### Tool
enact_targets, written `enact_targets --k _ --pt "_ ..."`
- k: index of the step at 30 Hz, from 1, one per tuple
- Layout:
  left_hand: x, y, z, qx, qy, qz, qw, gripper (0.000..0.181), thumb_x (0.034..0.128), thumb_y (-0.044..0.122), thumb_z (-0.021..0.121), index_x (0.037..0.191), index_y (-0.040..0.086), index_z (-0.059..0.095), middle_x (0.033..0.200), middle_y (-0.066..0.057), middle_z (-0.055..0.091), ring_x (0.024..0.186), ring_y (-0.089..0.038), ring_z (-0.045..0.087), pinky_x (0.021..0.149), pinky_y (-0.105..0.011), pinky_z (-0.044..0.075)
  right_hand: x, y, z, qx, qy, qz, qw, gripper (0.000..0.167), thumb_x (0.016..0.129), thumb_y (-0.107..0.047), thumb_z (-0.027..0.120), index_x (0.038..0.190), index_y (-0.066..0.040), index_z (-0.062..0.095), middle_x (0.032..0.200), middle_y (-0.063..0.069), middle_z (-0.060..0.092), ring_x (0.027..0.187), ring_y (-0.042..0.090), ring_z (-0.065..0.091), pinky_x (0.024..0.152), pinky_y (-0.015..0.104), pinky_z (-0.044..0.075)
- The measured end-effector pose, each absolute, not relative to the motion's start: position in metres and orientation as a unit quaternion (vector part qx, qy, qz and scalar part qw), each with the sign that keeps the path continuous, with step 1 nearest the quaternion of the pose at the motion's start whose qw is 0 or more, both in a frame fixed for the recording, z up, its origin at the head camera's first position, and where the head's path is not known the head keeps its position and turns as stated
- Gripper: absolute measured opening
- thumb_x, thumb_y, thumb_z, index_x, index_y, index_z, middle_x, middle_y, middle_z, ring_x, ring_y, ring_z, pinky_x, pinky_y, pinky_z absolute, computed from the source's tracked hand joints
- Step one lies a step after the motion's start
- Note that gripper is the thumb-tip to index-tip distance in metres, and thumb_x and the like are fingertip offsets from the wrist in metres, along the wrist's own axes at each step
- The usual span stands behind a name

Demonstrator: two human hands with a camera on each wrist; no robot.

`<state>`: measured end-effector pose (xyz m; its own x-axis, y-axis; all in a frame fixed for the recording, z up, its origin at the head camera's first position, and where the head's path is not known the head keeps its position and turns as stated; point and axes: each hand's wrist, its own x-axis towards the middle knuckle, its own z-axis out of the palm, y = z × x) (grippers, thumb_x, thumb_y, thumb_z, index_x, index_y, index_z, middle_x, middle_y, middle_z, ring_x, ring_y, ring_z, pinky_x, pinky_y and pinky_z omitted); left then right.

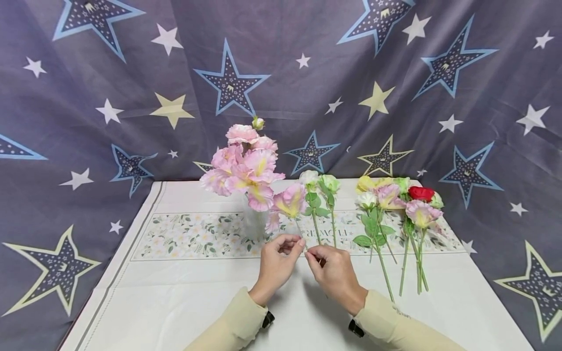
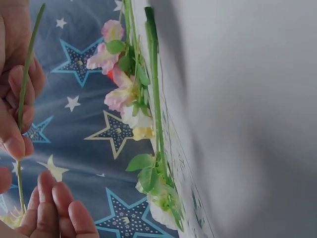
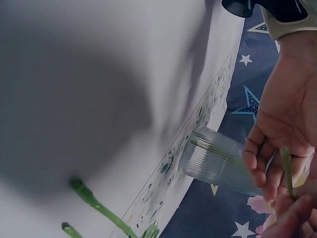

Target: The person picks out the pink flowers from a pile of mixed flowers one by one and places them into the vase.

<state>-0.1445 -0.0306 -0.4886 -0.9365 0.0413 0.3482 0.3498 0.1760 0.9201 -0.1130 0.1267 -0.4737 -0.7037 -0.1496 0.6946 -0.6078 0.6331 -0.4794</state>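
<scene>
A person's right hand [image 1: 335, 273] pinches the thin green stem of a pink-and-yellow flower [image 1: 291, 200] above a white desk [image 1: 184, 302]. The bloom tilts away, just beyond the left hand [image 1: 278, 261], whose relaxed fingers curve near the stem; whether they touch it is unclear. Behind that hand, a clear ribbed vase [image 1: 251, 226] holds ruffled pink flowers [image 1: 246, 165] and, at the top, a small pale bud [image 1: 258, 123]. Farther right, loose flowers [image 1: 386, 234] in white, yellow, green, pink and red lie on the desk.
</scene>
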Motion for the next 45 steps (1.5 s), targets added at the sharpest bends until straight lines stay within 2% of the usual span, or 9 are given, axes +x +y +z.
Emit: enact_targets --k 6,13,23,37,45 --pt "-0.147 -0.027 -0.485 -0.11 -0.751 -0.638 0.132 0.007 0.0923 0.017 0.078 0.095 0.01 0.077 0.085 -0.001 0.074 0.071 -0.013 0.064 0.067 -0.026 0.054 -0.111 0.126 -0.474 0.222 -0.851 0.363 0.308 0.014 0.079 0.007 0.083 0.08 -0.006 0.076 0.069 -0.001 0.071 0.058 0.002 0.061 0.054 0.009 0.047" --pt "-0.147 -0.025 -0.485 -0.098 -0.742 -0.652 0.118 0.006 0.0881 0.006 0.08 0.092 0.006 0.076 0.085 -0.005 0.074 0.069 -0.015 0.062 0.066 -0.028 0.054 -0.11 0.124 -0.475 0.225 -0.853 0.353 0.312 0.015 0.077 0.007 0.084 0.079 -0.006 0.076 0.068 -0.002 0.07 0.058 0.001 0.06 0.054 0.01 0.048" --pt "-0.143 -0.025 -0.484 -0.113 -0.746 -0.646 0.115 0.006 0.0881 0.015 0.082 0.087 0.012 0.077 0.08 0.0 0.073 0.069 -0.011 0.064 0.066 -0.025 0.054 -0.111 0.124 -0.476 0.226 -0.85 0.348 0.323 0.014 0.078 0.005 0.085 0.078 -0.007 0.076 0.068 -0.002 0.07 0.058 0.001 0.06 0.054 0.011 0.048" --pt "-0.14 -0.022 -0.481 -0.119 -0.759 -0.631 0.109 0.005 0.0881 0.012 0.082 0.084 0.011 0.079 0.078 0.001 0.074 0.065 -0.008 0.063 0.062 -0.022 0.052 -0.108 0.129 -0.482 0.214 -0.857 0.361 0.3 0.014 0.079 0.003 0.085 0.081 -0.008 0.078 0.068 -0.004 0.07 0.058 -0.001 0.06 0.053 0.011 0.048" --pt "-0.143 -0.025 -0.47 -0.142 -0.776 -0.599 0.141 0.004 0.0876 0.011 0.081 0.088 0.007 0.08 0.082 0.002 0.076 0.069 -0.009 0.064 0.065 -0.025 0.055 -0.106 0.14 -0.483 0.196 -0.859 0.38 0.282 0.006 0.085 -0.008 0.082 0.082 -0.01 0.077 0.067 -0.007 0.069 0.057 -0.005 0.057 0.052 0.013 0.05"
